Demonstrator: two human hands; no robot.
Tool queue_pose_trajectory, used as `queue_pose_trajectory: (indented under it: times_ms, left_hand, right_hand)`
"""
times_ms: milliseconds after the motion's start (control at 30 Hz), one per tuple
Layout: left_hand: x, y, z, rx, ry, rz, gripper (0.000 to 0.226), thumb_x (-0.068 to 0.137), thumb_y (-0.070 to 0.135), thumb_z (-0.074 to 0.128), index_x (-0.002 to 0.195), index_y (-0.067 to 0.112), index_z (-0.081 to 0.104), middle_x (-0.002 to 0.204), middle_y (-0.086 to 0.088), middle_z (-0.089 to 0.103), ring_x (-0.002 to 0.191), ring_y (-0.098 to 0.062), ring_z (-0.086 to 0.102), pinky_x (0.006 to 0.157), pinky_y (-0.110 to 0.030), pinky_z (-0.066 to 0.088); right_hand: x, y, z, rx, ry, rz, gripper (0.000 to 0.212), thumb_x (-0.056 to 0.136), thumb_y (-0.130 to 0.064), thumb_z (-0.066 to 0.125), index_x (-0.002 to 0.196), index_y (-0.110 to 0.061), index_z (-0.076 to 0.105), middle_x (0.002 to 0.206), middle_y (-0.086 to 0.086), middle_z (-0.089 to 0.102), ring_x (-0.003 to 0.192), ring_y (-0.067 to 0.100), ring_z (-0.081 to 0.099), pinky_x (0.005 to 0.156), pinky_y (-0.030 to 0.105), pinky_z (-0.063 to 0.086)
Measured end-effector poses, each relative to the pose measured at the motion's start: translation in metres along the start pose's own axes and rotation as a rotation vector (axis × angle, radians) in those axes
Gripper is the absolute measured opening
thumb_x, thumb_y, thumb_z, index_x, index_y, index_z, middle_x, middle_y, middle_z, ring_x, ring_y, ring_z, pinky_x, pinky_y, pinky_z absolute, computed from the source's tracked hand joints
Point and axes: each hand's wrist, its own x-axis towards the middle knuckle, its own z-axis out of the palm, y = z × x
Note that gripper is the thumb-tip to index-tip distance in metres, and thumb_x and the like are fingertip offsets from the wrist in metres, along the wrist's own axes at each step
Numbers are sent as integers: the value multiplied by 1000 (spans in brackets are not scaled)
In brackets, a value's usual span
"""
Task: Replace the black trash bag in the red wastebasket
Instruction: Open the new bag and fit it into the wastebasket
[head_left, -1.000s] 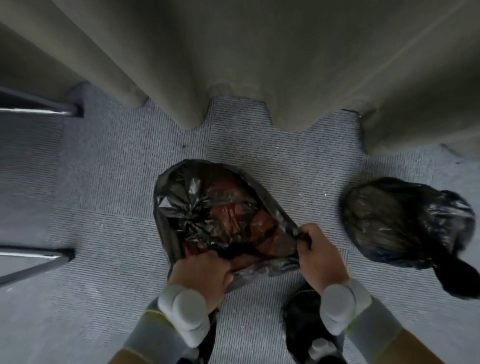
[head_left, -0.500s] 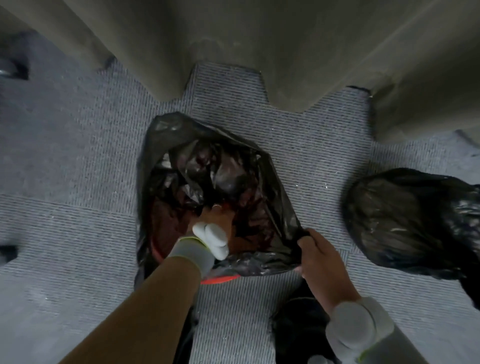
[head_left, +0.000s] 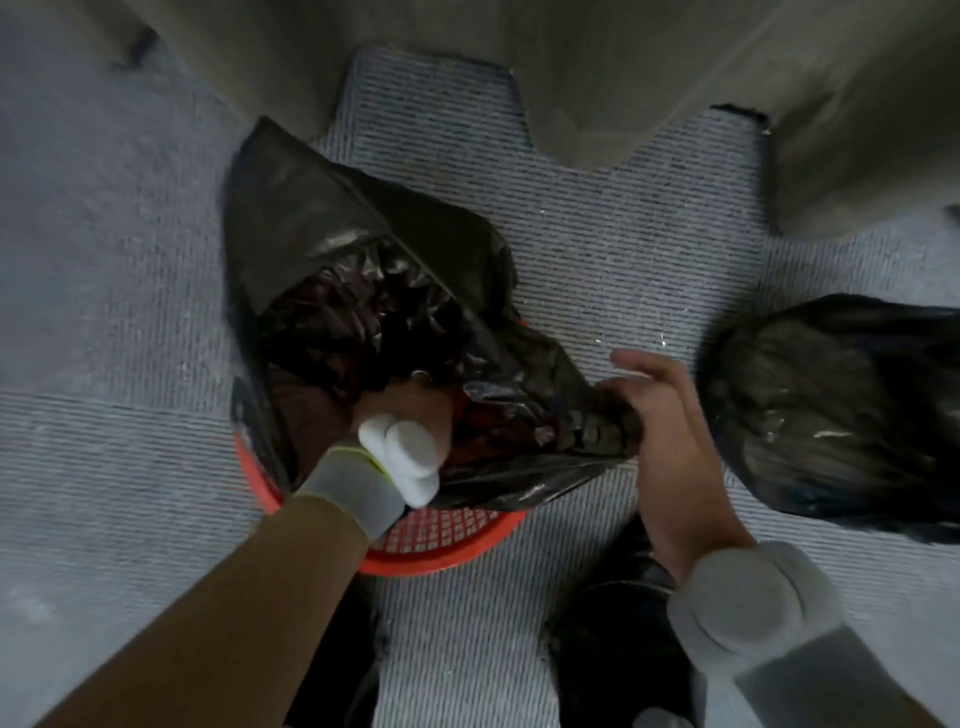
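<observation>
Lining of the red wastebasket is underway: left hand, grip hidden, pushes the new black bag down; right hand, fingers spread beside its edge, must next fold it over the rim.

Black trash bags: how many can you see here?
2. One black bag lines the red wastebasket, where the left hand reaches inside. A full bag lies on the carpet at right. Others may be hidden.

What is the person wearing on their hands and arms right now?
Both hands are bare: no gloves on the left hand or the right hand. Each wrist carries a grey band with a thin yellow-green edge and a rounded white two-lobed module. The right band is blurred. The forearms are bare, with no sleeves in view.
</observation>
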Motion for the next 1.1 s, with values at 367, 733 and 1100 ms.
queue_pose_trajectory:
  times_ms: [367,733,1100]
  left_hand:
    - [-79,-91,-97,-186,651,-51,45,87,40,48,129,23,47,135,-14,46,124,-38,42,98,-53,33]
    - [5,-121,-83,-947,60,-270,68,86,69,28,113,20,66,123,-5,62,121,-27,52,104,-32,31]
    - [-73,-127,-33,-1108,229,-432,98,48,96,38,109,22,56,119,-12,61,111,-31,58,94,-52,48]
  right_hand:
    - [-6,-57,67,-609,16,-388,18,85,-32,56,98,-20,61,83,-5,63,79,18,61,60,19,39]
    - [89,-36,62,-747,-146,210,35,93,-26,43,111,-4,63,124,22,62,116,37,57,95,37,44]
    - [37,-14,-3,-251,-360,537,89,41,-70,77,106,-8,71,107,13,74,97,31,71,95,48,50]
